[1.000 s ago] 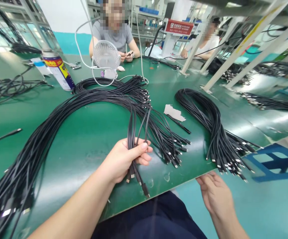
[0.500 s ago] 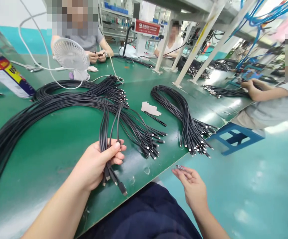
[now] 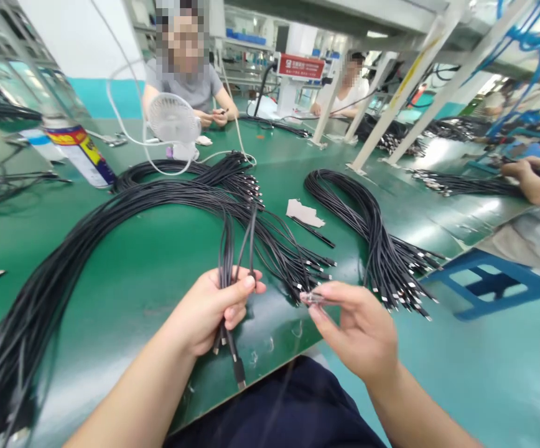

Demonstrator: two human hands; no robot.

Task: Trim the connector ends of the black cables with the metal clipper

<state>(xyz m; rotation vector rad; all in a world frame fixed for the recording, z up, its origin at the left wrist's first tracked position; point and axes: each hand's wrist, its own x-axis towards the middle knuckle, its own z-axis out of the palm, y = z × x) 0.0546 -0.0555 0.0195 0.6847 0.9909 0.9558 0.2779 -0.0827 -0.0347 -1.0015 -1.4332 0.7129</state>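
My left hand (image 3: 223, 302) is closed around several black USB cables (image 3: 226, 249), whose connector ends hang below the fist near the table edge. One cable end is pinched upward between its thumb and fingers. My right hand (image 3: 361, 326) pinches a small, clear and shiny piece (image 3: 314, 298) between thumb and fingertips; its exact kind is too small to tell. Just beyond that hand lie the loose connector ends of a long cable bundle (image 3: 158, 194), which curves across the table to the left.
A folded cable bundle (image 3: 367, 218) lies to the right, beside a torn paper scrap (image 3: 305, 213). A white fan (image 3: 174, 118) and a spray can (image 3: 81, 152) stand at the back left. Co-workers sit across and at right. A blue stool (image 3: 494, 283) stands beyond the table edge.
My right hand has come up and left over the table edge, bringing the small clear piece closer to my left hand. The view has swung left; my left hand keeps its hold on the cables.
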